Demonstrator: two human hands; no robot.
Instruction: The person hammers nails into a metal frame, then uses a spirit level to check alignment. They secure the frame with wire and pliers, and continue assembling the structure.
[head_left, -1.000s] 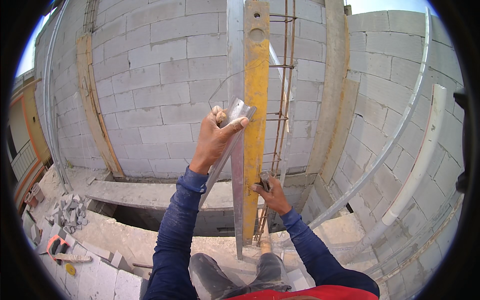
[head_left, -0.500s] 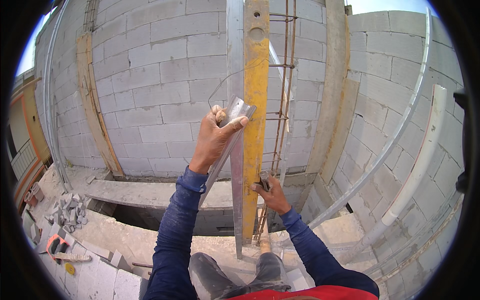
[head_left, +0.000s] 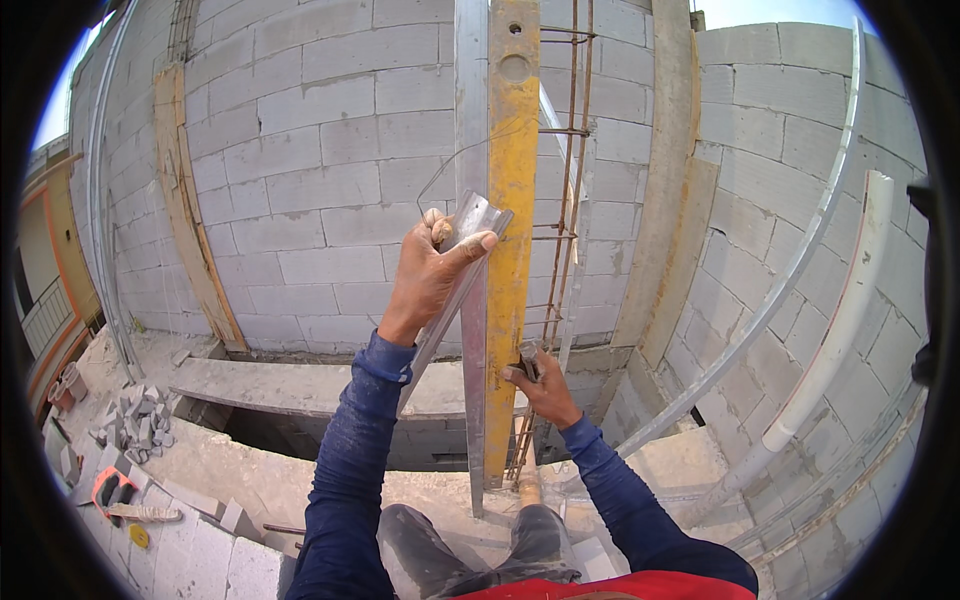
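Note:
My left hand (head_left: 428, 275) is closed around a silver metal channel (head_left: 478, 214), which slants down past my wrist. A thin bent wire (head_left: 441, 172) loops up by its fingers. Upright before me stands a yellow spirit level (head_left: 512, 260), worn and dusty, alongside a tall silver metal bar (head_left: 472, 130). My right hand (head_left: 548, 390) is closed at the level's right edge, its thumb tip against the yellow face. In its fingers is a small grey metal piece (head_left: 529, 352), whose full shape is hidden.
Behind rises a grey block wall (head_left: 340, 170), with a rusty rebar cage (head_left: 568, 180) beside the level. A long trench (head_left: 270, 428) crosses the floor. At right lean a curved metal strip (head_left: 790, 290) and a white pipe (head_left: 830, 340). Broken block rubble (head_left: 135, 425) lies left.

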